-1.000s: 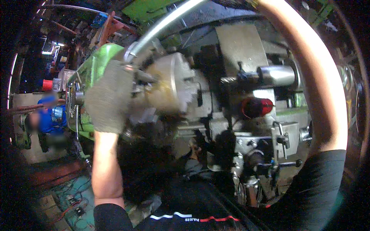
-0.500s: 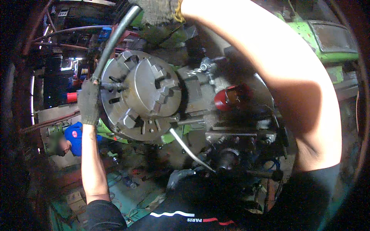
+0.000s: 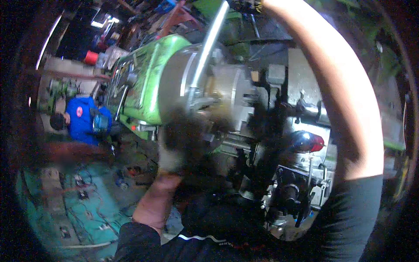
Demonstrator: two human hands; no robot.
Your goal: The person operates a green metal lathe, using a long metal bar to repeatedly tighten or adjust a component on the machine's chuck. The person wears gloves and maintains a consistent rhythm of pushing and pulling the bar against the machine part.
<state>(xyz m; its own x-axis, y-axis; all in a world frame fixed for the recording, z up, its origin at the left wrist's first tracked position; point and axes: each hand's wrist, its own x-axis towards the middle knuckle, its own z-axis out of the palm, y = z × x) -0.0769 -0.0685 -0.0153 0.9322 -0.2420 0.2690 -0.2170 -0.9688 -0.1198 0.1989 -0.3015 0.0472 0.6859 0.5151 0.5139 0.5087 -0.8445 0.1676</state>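
Observation:
My left hand (image 3: pixel 181 133), in a dark glove, is smeared by motion in front of the lower side of a big lathe chuck (image 3: pixel 174 83). Its fingers cannot be made out. A smaller round chuck (image 3: pixel 233 87) with stepped jaws sits against the big one's face. From a key-like shaft at the chuck a long metal bar (image 3: pixel 209 43) slants up to the top edge. My right hand (image 3: pixel 244 4) is by the bar's upper end, mostly cut off by the frame, and its grip does not show.
A green lathe headstock (image 3: pixel 150 94) stands left of the chuck. To the right lie a red rounded object (image 3: pixel 316 142) and a tool post (image 3: pixel 290 190) on the carriage. A person in a blue shirt (image 3: pixel 83 115) is at the far left.
The view has swung, so the chuck and bar appear further right and the headstock shows. My left hand now appears lower against the chuck, blurred; my right hand is nearly out of frame.

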